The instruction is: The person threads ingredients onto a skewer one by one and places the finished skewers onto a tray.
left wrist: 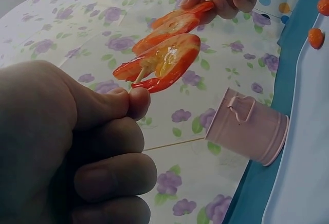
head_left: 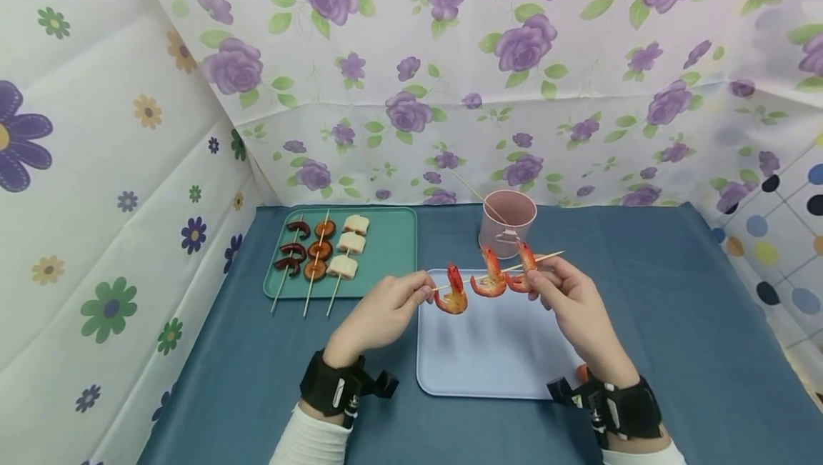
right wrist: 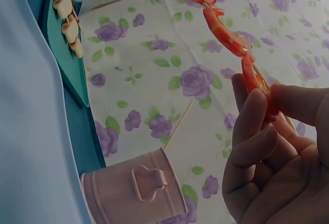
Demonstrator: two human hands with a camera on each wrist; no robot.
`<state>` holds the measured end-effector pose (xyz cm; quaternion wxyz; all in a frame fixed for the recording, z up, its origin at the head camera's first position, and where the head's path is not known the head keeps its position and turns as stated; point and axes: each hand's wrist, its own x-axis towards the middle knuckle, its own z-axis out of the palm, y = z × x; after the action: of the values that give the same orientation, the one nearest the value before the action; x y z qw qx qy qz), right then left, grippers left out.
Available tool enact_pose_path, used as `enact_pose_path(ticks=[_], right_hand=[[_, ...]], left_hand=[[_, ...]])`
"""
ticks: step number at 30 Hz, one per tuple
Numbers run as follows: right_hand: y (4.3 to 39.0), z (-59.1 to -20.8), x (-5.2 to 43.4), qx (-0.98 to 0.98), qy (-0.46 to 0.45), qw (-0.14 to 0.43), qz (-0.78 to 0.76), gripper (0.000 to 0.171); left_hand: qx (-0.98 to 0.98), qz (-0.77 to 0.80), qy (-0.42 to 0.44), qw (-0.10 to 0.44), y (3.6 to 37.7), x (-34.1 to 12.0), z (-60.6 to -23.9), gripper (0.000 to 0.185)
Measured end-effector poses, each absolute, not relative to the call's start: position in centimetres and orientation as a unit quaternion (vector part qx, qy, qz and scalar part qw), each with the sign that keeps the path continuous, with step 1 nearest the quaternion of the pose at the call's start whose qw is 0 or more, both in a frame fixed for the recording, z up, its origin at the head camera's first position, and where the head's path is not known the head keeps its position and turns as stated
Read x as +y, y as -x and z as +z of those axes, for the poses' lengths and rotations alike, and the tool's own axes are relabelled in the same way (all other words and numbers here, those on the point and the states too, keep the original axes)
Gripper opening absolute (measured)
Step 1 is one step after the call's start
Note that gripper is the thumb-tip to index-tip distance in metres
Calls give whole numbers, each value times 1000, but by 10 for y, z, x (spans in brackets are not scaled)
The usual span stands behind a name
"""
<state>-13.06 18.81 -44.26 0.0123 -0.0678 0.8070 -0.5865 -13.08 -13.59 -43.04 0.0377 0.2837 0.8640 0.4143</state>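
Observation:
A wooden skewer (head_left: 476, 278) threaded with three orange-red shrimp (head_left: 490, 281) is held up over the light blue tray (head_left: 495, 351). My left hand (head_left: 388, 308) pinches the skewer's left end between thumb and forefinger, close beside the first shrimp (left wrist: 167, 64). At the other side, my right hand (head_left: 572, 301) grips the rightmost shrimp (right wrist: 252, 75) with thumb and fingers. The pointed tip of the skewer sticks out past the right hand. Part of that shrimp is hidden behind the fingers.
Behind the blue tray stands a pink metal bucket (head_left: 491, 236) with one bare skewer (head_left: 472, 190) leaning in it. On the left, a green tray (head_left: 392, 251) bears three loaded skewers. Small orange-red pieces (left wrist: 316, 38) lie at the blue tray's right, partly hidden by the right wrist.

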Motion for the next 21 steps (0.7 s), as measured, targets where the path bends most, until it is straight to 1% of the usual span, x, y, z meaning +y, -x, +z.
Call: enact_pose_path(ticks=[4, 21], right_hand=[[130, -443, 189, 813, 72, 1, -578, 39], [128, -444, 190, 819, 82, 9, -567, 40]], left_hand=[[863, 415, -285, 37, 131, -135, -430, 19], [859, 422, -289, 27, 131, -138, -437, 25]])
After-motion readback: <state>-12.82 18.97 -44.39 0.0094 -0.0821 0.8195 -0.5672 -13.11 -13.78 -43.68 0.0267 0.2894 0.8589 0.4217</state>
